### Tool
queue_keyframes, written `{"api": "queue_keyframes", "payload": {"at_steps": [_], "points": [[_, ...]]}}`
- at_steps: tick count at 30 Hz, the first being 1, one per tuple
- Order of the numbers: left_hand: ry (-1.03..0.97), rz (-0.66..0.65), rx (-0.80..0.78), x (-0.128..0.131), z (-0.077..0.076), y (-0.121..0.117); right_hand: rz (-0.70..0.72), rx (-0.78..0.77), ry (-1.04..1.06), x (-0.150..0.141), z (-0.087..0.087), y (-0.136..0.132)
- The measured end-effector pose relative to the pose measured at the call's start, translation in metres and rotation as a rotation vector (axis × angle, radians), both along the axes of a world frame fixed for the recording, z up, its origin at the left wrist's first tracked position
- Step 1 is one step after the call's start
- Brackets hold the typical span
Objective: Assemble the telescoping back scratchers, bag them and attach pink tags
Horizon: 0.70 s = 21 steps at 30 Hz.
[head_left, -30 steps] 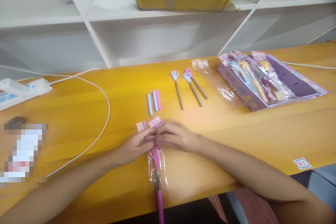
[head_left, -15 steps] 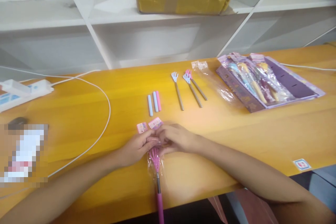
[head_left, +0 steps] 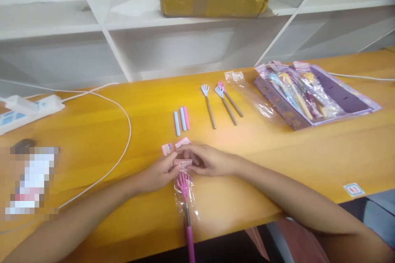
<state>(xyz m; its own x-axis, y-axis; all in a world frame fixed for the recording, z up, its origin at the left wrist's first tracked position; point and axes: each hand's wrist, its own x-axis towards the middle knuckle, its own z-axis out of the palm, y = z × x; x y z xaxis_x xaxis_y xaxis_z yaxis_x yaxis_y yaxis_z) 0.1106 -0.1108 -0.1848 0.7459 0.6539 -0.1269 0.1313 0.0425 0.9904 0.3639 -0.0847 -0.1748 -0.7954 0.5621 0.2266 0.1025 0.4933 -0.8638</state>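
Observation:
A pink back scratcher lies in a clear plastic sleeve, its claw end toward my hands and its handle reaching past the table's front edge. My left hand pinches the sleeve's pink header card between thumb and fingers. Around the card's right side curves my right hand, thumb and fingers apart, the thumb tip at the card's edge. Two loose pink cards, one left and one right, lie just beyond. Behind them are two blue tubes and a pink tube.
Claw heads on metal rods, two pale blue and one pink, lie farther back. Beside them are clear plastic wrappers and a purple box of packaged items. A white cable and power strip occupy the left.
My right fingers have spread and lifted off the header card, so more of it shows. The sleeved back scratcher has shifted slightly right.

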Motion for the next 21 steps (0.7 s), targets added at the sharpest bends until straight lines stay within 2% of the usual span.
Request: {"api": "queue_keyframes", "payload": {"at_steps": [3,5,7,10,12,14,16,18,19,21], "points": [[-0.037,-0.003,-0.060,-0.002,0.005,0.000,-0.043,-0.022,-0.056,-0.001,0.012,-0.009],[-0.056,0.003,-0.110,-0.003,0.008,-0.001,-0.187,-0.067,-0.094,-0.004,0.019,-0.030],[-0.055,0.005,-0.125,-0.004,0.010,-0.002,-0.365,-0.142,-0.114,-0.010,0.021,-0.063],[-0.041,-0.039,-0.079,-0.009,0.011,-0.003,-0.542,-0.259,-0.129,-0.029,0.011,-0.126],[-0.045,-0.087,-0.031,-0.013,0.010,-0.003,-0.586,-0.306,-0.102,-0.045,-0.003,-0.165],[-0.102,-0.135,-0.011,-0.016,0.006,-0.002,-0.591,-0.377,0.020,-0.056,-0.017,-0.191],[-0.208,-0.200,-0.069,-0.016,0.002,-0.001,-0.627,-0.394,0.129,-0.052,-0.021,-0.196],[-0.294,-0.255,-0.171,-0.014,-0.002,0.000,-0.759,-0.290,0.148,-0.025,-0.010,-0.179],[-0.310,-0.266,-0.207,-0.012,-0.004,0.000,-0.854,-0.184,0.126,-0.003,0.003,-0.163],[-0.315,-0.260,-0.224,-0.009,-0.006,0.001,-1.032,0.003,0.099,0.054,0.041,-0.122]]}}
